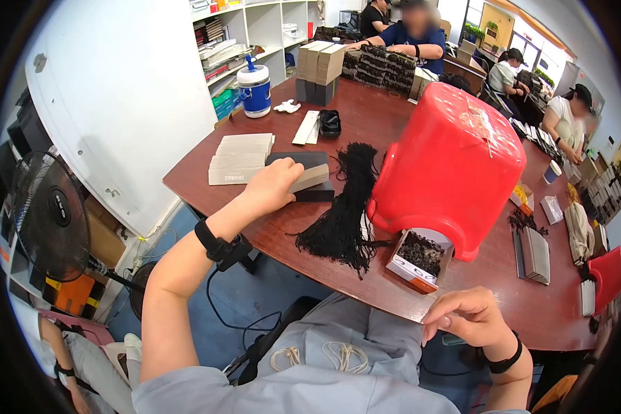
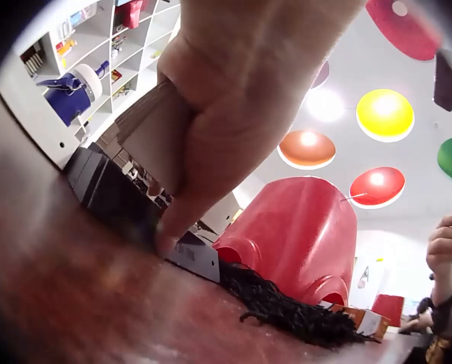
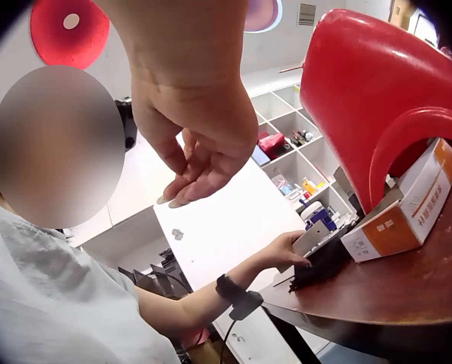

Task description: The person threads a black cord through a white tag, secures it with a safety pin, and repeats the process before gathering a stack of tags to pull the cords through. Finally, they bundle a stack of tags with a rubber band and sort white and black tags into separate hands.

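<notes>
My left hand (image 1: 272, 185) grips a thick stack of grey hang tags (image 1: 312, 176) near the table's left edge, its thumb low on the near side in the left wrist view. Black tags (image 2: 116, 201) lie under and beside that stack. A fanned row of pale hang tags (image 1: 238, 159), printed "ORIGINALS", lies just left of the hand. To its right spreads a bundle of black strings (image 1: 352, 207). My right hand (image 1: 469, 317) hovers at the table's front edge, fingers loosely bent and thumb close to them; nothing shows between them in the right wrist view.
A red plastic stool (image 1: 448, 159) stands on the table, over part of a small box (image 1: 414, 276) of dark bits. Behind are a blue jug (image 1: 255, 90), a black case (image 1: 330, 124) and tall tag stacks (image 1: 319, 65). A fan (image 1: 52, 214) stands left; people work beyond.
</notes>
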Tool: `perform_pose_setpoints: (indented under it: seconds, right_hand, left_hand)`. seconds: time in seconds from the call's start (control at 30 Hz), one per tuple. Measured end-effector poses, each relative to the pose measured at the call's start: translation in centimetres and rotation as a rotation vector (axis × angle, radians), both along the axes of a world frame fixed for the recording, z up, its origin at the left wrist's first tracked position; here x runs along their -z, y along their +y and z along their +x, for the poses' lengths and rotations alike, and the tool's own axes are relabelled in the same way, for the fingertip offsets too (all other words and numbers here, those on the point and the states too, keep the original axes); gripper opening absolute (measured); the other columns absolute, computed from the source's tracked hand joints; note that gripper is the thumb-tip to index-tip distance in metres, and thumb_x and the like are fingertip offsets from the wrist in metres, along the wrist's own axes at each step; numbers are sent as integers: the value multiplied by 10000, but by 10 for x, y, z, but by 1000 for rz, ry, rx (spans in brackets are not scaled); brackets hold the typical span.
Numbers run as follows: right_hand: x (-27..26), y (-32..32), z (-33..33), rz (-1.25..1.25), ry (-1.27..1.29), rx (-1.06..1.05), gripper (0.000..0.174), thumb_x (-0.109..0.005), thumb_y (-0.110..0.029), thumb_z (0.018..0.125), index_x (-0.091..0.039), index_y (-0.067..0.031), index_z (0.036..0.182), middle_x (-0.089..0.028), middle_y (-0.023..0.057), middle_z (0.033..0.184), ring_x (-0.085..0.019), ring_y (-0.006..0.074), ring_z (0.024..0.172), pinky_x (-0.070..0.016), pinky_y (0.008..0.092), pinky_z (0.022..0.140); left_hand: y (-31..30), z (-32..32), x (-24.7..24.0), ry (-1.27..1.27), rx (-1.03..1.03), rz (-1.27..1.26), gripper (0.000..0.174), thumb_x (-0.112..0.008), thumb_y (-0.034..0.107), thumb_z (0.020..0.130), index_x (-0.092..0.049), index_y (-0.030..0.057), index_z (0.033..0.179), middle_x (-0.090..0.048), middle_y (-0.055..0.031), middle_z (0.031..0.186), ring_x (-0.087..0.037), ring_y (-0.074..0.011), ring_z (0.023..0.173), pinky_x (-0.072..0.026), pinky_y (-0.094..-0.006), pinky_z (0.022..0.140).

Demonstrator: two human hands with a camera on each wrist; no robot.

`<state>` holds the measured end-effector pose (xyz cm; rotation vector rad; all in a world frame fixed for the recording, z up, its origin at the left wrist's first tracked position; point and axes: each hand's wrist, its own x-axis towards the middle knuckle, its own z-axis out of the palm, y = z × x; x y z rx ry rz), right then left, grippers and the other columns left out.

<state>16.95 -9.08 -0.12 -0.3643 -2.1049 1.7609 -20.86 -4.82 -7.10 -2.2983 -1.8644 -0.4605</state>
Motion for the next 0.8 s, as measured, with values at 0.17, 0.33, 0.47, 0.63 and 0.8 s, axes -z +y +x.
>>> perform_pose_setpoints:
  seconds: [0.17,0.33,0.47,0.63,0.8]
  right_hand:
    - [4,-1,2,-96,30,45,198,-463,71,790,-589,48,941,-617,119,776,-618,165,729,-466,245,661]
    - [4,-3,-1,-87,42,14,191,-458,65,798,-587,53,938,-612,113,782,-617,165,738,-472,246,663]
    - [11,-3,4,-156,86,86,198,-458,17,828,-558,45,997,-602,114,858,-600,155,794,-474,254,691]
    - [15,8,-33,-137,205,359,414,-442,-114,876,-300,2,1248,-409,140,1206,-385,186,1135,-349,306,917]
    - [25,8,-64,-427,353,542,482,-460,-272,876,-245,-26,1231,-373,112,1201,-343,175,1145,-290,309,955]
  left_hand:
    - [-5,3,0,-82,-49,20,396,-721,123,560,-506,39,883,-492,-97,922,-506,-294,875,-432,-370,721]
    - [-3,3,-7,-5,-89,-67,316,-701,175,598,-562,30,842,-540,-123,839,-534,-296,823,-440,-364,699]
    - [-8,-5,-35,-449,-192,-153,322,-684,168,645,-590,5,906,-604,-100,773,-579,-182,713,-451,-300,639]
    - [-34,76,-69,-1471,-68,-263,346,-706,110,650,-564,-26,935,-608,-80,820,-584,-119,695,-476,-243,626]
    - [-46,182,-41,-1348,132,-30,314,-696,122,676,-571,-33,919,-625,-85,817,-580,-101,726,-469,-243,640]
